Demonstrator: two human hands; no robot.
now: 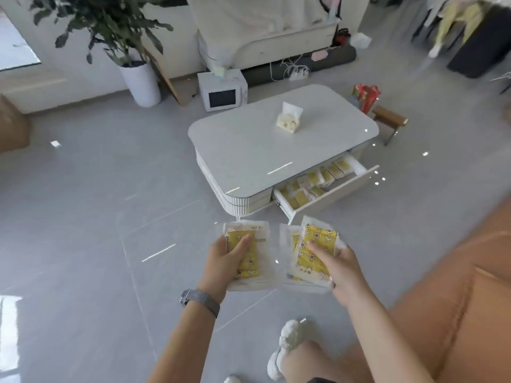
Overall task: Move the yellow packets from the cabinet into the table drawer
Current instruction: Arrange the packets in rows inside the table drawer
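The left hand [221,261] grips one clear-wrapped yellow packet [246,255]; the right hand [343,269] clasps a loose stack [312,252], which may slide apart before reaching the far, half-filled white drawer [331,194].

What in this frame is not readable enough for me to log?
- Drawer, head view: its inner part lies under the table top; packet count unknown.
- Packets in the left hand and right hand: stacked, so number unclear; print too small.
- Cabinet: out of frame.
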